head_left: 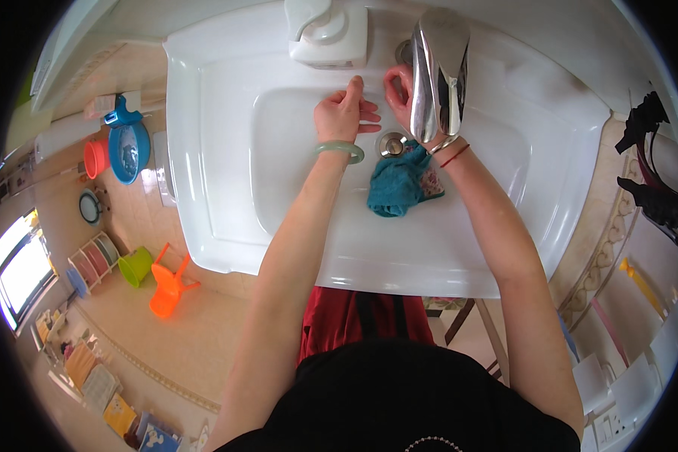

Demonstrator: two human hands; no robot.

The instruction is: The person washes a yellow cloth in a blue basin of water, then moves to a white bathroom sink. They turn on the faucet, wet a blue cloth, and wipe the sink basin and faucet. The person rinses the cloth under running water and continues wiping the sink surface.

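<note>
Both my hands are over a white washbasin point(218, 151). My left hand point(340, 114), with a pale green bangle at the wrist, is open and holds nothing. Its thumb points up and its fingers stand apart, short of the tap. My right hand point(400, 96) is partly hidden behind the chrome tap point(438, 75). Its visible thumb and finger curl into a closed loop, with nothing seen inside. A silver bangle and a red cord circle that wrist. A crumpled teal cloth point(396, 185) with a flowered patch lies beside the metal drain plug point(391, 145), near my right wrist.
A white pump dispenser point(328, 39) stands on the basin's back ledge. Off to the left are a blue tub point(129, 153), a red bucket point(96, 158), a green bucket point(135, 267) and an orange child's chair point(169, 290). Black straps point(646, 124) hang at the right.
</note>
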